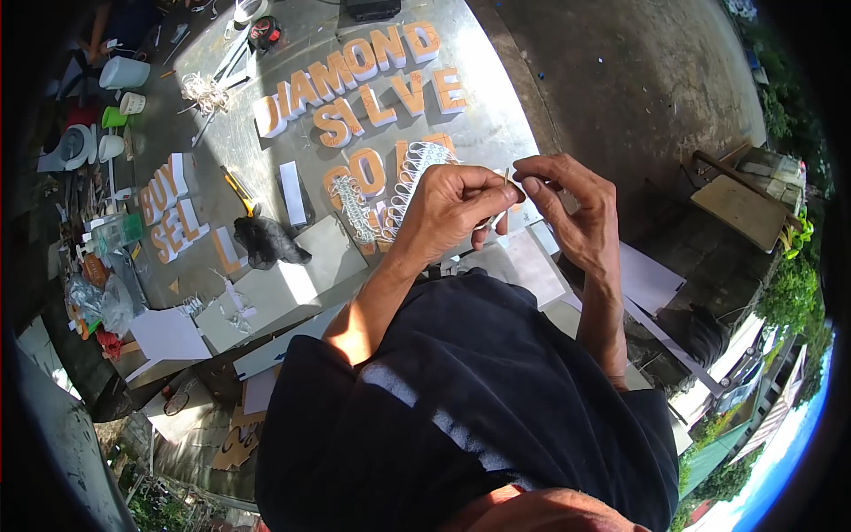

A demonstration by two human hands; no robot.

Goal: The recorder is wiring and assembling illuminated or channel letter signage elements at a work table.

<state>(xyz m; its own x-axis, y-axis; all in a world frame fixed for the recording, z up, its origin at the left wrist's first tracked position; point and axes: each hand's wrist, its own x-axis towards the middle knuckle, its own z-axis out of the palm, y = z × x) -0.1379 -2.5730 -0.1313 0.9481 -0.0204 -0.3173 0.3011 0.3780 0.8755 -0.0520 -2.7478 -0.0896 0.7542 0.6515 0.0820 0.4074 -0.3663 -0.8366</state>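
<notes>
My left hand point(461, 208) is raised over the near edge of the table, its thumb and index finger pinched on a thin, pale piece too small to name. Close to its fingertips is my right hand point(576, 204), thumb and forefinger curled in around the end of the same small piece. A thin white strand hangs below the left fingers. Just beyond the left hand lies a pale dotted strip point(424, 161) edged with looped white wires. Beside it is a smaller bundle of white wire loops point(356, 209). Cut-out letters point(353, 170) with brown faces and white sides stand behind, partly hidden by these.
More letters point(381, 104) stand in rows across the metal table point(496, 97). Around them lie a tape measure point(264, 33), a yellow cutter knife point(238, 191), black netting point(266, 244) and a wire bundle point(204, 93). Tubs point(124, 73) crowd the left; white sheets point(651, 277) lie nearby.
</notes>
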